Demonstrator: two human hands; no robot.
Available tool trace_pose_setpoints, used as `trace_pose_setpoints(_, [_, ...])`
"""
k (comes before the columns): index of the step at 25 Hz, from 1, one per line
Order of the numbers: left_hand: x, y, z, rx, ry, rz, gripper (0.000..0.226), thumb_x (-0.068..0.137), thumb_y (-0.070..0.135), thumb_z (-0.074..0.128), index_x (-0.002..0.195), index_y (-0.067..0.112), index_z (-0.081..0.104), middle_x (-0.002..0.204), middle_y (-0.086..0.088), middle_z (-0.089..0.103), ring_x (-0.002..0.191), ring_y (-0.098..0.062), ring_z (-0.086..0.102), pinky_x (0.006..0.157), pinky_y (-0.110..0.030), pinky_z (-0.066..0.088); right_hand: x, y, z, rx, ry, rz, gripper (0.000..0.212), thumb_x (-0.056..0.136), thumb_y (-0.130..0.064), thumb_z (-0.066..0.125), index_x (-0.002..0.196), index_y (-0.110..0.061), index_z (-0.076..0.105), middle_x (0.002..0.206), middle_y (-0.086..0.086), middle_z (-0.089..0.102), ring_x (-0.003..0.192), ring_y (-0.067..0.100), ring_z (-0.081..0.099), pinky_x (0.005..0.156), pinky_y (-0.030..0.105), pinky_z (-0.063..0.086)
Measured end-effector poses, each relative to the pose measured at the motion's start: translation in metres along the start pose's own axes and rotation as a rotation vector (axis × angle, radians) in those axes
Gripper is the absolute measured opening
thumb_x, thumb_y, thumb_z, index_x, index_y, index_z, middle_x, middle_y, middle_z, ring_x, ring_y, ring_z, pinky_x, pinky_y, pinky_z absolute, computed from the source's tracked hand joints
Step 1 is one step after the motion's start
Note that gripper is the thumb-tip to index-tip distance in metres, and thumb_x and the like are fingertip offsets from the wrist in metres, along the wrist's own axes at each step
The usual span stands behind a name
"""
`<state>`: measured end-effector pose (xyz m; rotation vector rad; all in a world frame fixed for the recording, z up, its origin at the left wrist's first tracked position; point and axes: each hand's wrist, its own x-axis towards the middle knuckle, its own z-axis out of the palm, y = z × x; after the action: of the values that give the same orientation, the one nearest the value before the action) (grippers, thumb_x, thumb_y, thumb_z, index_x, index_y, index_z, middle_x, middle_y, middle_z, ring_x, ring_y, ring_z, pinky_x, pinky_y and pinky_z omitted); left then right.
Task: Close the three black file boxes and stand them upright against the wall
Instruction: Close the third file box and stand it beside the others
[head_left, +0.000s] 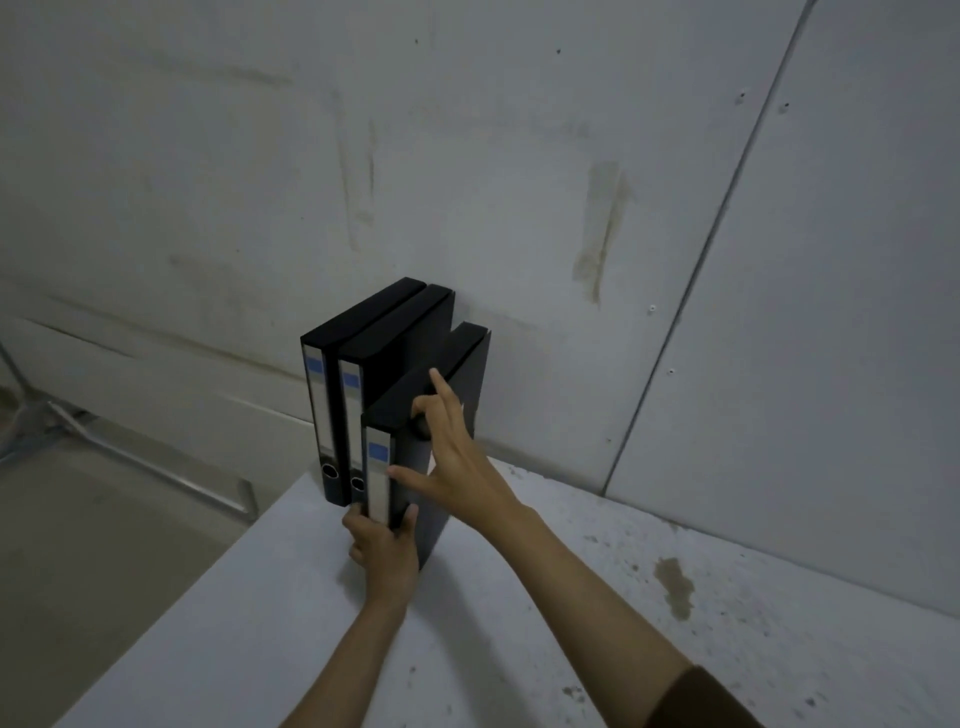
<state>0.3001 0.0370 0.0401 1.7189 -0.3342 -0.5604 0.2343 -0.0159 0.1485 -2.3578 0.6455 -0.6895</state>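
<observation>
Three black file boxes stand upright on the white table (519, 623), spines with grey labels facing me. The left box (318, 395) and the middle box (358, 410) sit side by side, their far ends at the wall (467, 156). The right box (415, 415) stands closer to me than the other two. My left hand (382, 548) grips the bottom of its spine, fingers on both sides. My right hand (447, 457) lies on its top and right side with fingers spread, thumb on the spine's edge.
The table's left edge runs diagonally just left of the boxes, with the floor and a metal frame (104, 441) beyond it. Stains mark the tabletop (675, 587) on the right. Wall panels rise behind the boxes.
</observation>
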Motion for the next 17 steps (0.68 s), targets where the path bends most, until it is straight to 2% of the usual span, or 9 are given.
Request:
trace_pose_setpoints(3, [0.020, -0.002, 0.003, 0.004, -0.028, 0.011, 0.055, 0.087, 0.012, 0.059, 0.126, -0.002, 0.023, 0.127, -0.027, 0.045, 0.113, -0.041, 0.045, 0.090, -0.046, 0.040, 0.016, 0.006, 0.016, 0.010, 0.010, -0.006, 0.048, 0.081, -0.023, 0.066, 0.112, -0.028, 0.030, 0.158, 0.001, -0.009, 0.141, 0.038, 0.019, 0.091, 0.029, 0.042])
trace_pose_setpoints(4, [0.026, -0.003, 0.004, -0.008, -0.038, 0.007, 0.055, 0.087, 0.011, 0.058, 0.127, -0.002, 0.023, 0.127, -0.027, 0.045, 0.113, -0.040, 0.046, 0.090, -0.044, 0.041, 0.020, 0.009, 0.021, 0.033, 0.019, -0.001, 0.049, 0.081, -0.023, 0.066, 0.113, -0.030, 0.029, 0.158, -0.001, -0.011, 0.139, 0.040, 0.022, 0.092, 0.025, 0.039])
trace_pose_setpoints(6, [0.037, 0.000, 0.005, -0.104, -0.055, -0.025, 0.050, 0.089, 0.009, 0.054, 0.130, 0.000, 0.027, 0.128, -0.026, 0.048, 0.114, -0.038, 0.049, 0.089, -0.041, 0.042, 0.028, 0.013, 0.027, 0.089, 0.045, 0.022, 0.056, 0.081, -0.018, 0.066, 0.121, -0.025, 0.028, 0.158, 0.000, -0.011, 0.142, 0.037, 0.015, 0.098, 0.006, 0.025])
trace_pose_setpoints(8, [0.048, 0.007, 0.007, -0.245, -0.103, -0.011, 0.042, 0.093, 0.008, 0.044, 0.134, 0.005, 0.033, 0.131, -0.026, 0.050, 0.116, -0.036, 0.052, 0.089, -0.039, 0.044, 0.036, 0.016, 0.029, 0.128, 0.074, 0.040, 0.063, 0.079, -0.011, 0.065, 0.130, -0.021, 0.029, 0.157, 0.002, -0.006, 0.145, 0.031, 0.005, 0.087, -0.013, 0.015])
trace_pose_setpoints(10, [0.056, 0.015, 0.011, -0.333, -0.099, 0.008, 0.046, 0.095, 0.007, 0.037, 0.140, 0.010, 0.029, 0.140, -0.023, 0.043, 0.121, -0.033, 0.049, 0.092, -0.038, 0.044, 0.044, 0.019, 0.028, 0.123, 0.094, 0.051, 0.070, 0.079, -0.010, 0.065, 0.136, -0.026, 0.027, 0.157, -0.001, -0.002, 0.143, 0.023, 0.011, 0.078, -0.012, 0.025])
trace_pose_setpoints(12, [0.062, 0.017, 0.019, -0.308, -0.112, 0.005, 0.068, 0.092, 0.000, 0.045, 0.147, 0.014, 0.006, 0.150, -0.017, 0.029, 0.132, -0.031, 0.039, 0.103, -0.036, 0.037, 0.050, 0.024, 0.026, 0.091, 0.105, 0.059, 0.073, 0.080, -0.012, 0.064, 0.139, -0.031, 0.025, 0.156, -0.005, -0.003, 0.135, 0.006, 0.019, 0.072, -0.007, 0.033])
trace_pose_setpoints(14, [0.066, 0.017, 0.027, -0.172, -0.108, -0.054, 0.085, 0.091, 0.005, 0.051, 0.147, 0.012, -0.013, 0.157, -0.015, 0.012, 0.142, -0.030, 0.022, 0.114, -0.039, 0.026, 0.057, 0.029, 0.024, 0.100, 0.106, 0.071, 0.076, 0.081, -0.010, 0.064, 0.141, -0.030, 0.022, 0.156, -0.006, -0.006, 0.127, -0.007, 0.017, 0.073, -0.009, 0.032])
trace_pose_setpoints(17, [0.071, 0.016, 0.037, -0.083, -0.131, -0.155, 0.084, 0.094, 0.017, 0.047, 0.145, 0.010, -0.020, 0.159, -0.017, -0.003, 0.146, -0.032, 0.006, 0.118, -0.044, 0.014, 0.066, 0.033, 0.023, 0.115, 0.107, 0.093, 0.079, 0.081, -0.006, 0.063, 0.143, -0.025, 0.018, 0.156, -0.005, -0.010, 0.126, -0.011, 0.012, 0.077, -0.013, 0.026])
